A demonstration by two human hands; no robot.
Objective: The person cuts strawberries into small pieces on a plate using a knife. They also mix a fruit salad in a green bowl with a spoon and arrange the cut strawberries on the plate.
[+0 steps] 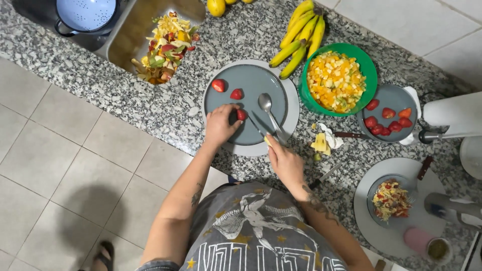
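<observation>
While my left hand (219,125) pins a strawberry (241,115) to the grey plate (251,83) with closed fingertips, my right hand (284,159) is clamped on a knife (260,132) whose blade points toward that berry. Two more strawberries (227,89) lie farther up the plate, and a spoon (269,113) rests on it just beside the knife. Near the plate, a green bowl (370,70) holds chopped fruit, touching a bunch of bananas (299,35).

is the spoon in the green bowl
No, the spoon lies on the grey plate, beside the green bowl of chopped fruit.
</observation>
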